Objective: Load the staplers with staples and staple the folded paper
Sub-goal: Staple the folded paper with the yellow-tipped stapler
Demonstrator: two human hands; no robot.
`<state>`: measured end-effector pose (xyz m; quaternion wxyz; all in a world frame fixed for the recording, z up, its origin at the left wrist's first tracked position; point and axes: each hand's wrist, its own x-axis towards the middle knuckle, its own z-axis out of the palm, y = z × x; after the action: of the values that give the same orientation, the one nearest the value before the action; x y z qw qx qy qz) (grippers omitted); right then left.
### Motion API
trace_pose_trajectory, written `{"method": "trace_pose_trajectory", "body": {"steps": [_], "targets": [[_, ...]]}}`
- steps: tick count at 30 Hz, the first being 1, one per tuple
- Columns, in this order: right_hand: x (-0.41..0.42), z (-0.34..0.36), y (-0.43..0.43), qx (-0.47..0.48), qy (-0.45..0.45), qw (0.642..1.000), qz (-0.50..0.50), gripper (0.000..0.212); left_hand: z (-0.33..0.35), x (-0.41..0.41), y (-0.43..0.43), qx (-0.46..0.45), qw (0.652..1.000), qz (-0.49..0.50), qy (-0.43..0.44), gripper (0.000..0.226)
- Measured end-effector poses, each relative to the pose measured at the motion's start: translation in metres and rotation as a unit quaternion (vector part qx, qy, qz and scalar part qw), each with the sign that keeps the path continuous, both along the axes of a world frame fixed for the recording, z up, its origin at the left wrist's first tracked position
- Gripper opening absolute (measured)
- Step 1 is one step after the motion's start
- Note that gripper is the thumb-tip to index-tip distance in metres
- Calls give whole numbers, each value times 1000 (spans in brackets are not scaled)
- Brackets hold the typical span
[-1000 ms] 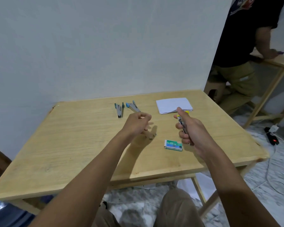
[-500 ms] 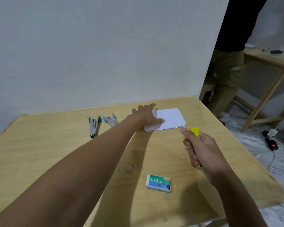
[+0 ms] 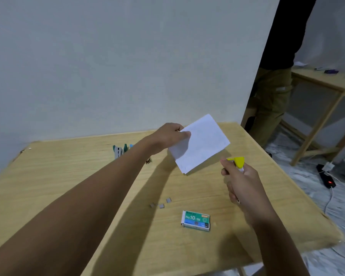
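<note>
My left hand (image 3: 168,136) pinches the upper left edge of the folded white paper (image 3: 202,145) and holds it tilted above the wooden table (image 3: 68,176). My right hand (image 3: 242,183) grips a yellow stapler (image 3: 238,161), whose yellow tip points up toward the paper's lower right edge, a short gap away. A green stapler (image 3: 119,150) lies at the back of the table; a blue one (image 3: 131,146) beside it is mostly hidden behind my left forearm. A green-and-blue staple box (image 3: 195,220) lies near my right wrist, with a few loose staple strips (image 3: 160,204) to its left.
A white wall stands right behind the table. A person in a dark shirt and olive trousers (image 3: 271,100) stands at the right by a second wooden table (image 3: 323,80). A black power strip (image 3: 327,179) with cables lies on the floor at the right.
My left hand reached to the paper at the back of the table, took hold of it and lifted it toward the stapler. My right hand kept its grip on the yellow stapler.
</note>
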<state>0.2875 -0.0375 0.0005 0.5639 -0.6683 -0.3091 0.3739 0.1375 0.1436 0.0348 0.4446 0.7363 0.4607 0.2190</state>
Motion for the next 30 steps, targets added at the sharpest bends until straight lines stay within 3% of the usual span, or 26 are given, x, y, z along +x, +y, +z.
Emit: {"method": "trace_pose_trajectory", "body": {"steps": [5, 11, 16, 20, 25, 27, 30], "targets": [[-35, 26, 0, 26, 27, 999, -5, 39, 15, -45, -49, -19, 987, 61, -146, 38], [-90, 49, -1, 97, 62, 993, 37, 24, 31, -96, -104, -9, 963, 142, -228, 49], [-123, 61, -10, 111, 113, 984, 80, 27, 43, -131, -137, -40, 937, 160, -308, 53], [-139, 68, -18, 140, 172, 967, 123, 26, 49, -148, -156, -51, 925, 167, -338, 45], [-154, 73, -23, 132, 129, 974, 135, 37, 48, -157, -168, -51, 911, 223, -343, 61], [-157, 73, -24, 113, 108, 979, 134, 48, 47, -160, -171, -52, 901, 239, -360, 54], [-158, 71, -25, 100, 128, 978, 131, 33, 44, -159, -175, -43, 887, 250, -385, 30]]}}
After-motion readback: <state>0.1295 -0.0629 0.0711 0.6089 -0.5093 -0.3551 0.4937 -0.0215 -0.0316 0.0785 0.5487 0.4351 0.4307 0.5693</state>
